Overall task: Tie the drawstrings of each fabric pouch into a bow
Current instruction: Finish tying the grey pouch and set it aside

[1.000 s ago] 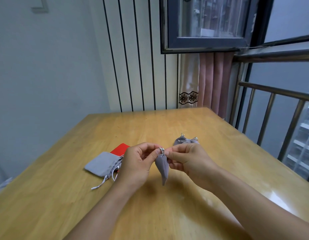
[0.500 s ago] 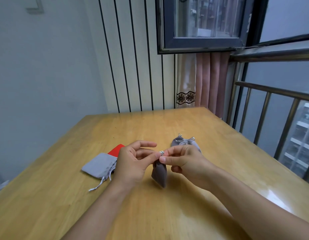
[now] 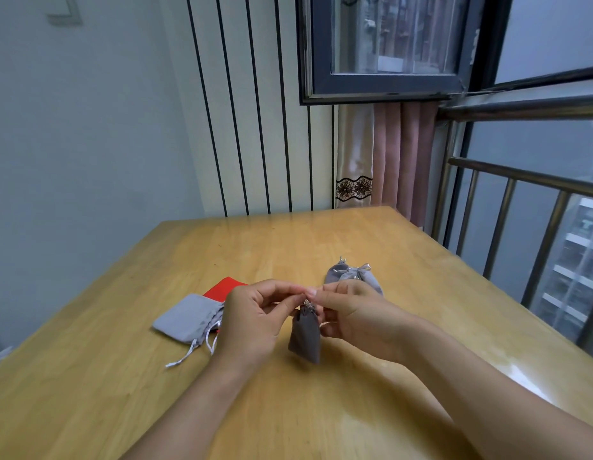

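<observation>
A small, soft grey pouch [image 3: 305, 333] is held up over the smooth wooden table [image 3: 321, 410]. Its shiny thin strings [image 3: 307, 303] are pinched at the top by the left hand [image 3: 255, 322] and the right hand [image 3: 355, 315].

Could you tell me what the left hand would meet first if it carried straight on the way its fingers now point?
Most likely the right hand: the left hand has its fingertips pointing rightward at it, meeting above the dark grey pouch.
</observation>
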`<control>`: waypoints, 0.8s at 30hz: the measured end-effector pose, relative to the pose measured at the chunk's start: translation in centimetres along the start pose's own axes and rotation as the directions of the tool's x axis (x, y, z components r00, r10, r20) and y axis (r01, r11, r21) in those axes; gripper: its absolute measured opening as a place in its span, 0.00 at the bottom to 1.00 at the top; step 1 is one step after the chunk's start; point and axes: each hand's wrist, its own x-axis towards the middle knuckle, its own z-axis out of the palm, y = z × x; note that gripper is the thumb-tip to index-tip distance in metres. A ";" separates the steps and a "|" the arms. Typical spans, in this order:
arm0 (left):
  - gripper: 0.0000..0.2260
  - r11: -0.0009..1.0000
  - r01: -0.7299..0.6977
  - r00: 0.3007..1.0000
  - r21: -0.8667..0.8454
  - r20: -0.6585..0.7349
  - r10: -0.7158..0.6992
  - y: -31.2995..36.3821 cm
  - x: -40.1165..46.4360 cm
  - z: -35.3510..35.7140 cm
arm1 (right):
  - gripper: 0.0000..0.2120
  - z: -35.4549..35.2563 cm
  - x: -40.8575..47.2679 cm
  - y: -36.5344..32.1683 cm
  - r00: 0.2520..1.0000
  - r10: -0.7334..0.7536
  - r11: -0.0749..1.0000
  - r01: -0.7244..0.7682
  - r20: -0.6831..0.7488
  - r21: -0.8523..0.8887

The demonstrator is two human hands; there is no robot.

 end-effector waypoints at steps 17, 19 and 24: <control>0.07 0.965 -0.205 0.977 0.162 0.095 0.192 0.0 0.0 -0.3 | 0.08 0.9 -0.6 -0.2 0.975 0.198 0.936 -0.158 -0.100 0.314; 0.06 0.926 -0.306 0.951 0.220 0.108 0.289 0.0 0.1 -0.4 | 0.09 1.1 -0.6 -0.2 0.972 0.206 0.932 -0.160 -0.112 0.324; 0.04 0.727 -0.565 0.819 0.390 0.156 0.553 -0.1 0.4 -0.3 | 0.08 1.4 -0.2 0.1 0.966 0.194 0.910 -0.114 -0.168 0.399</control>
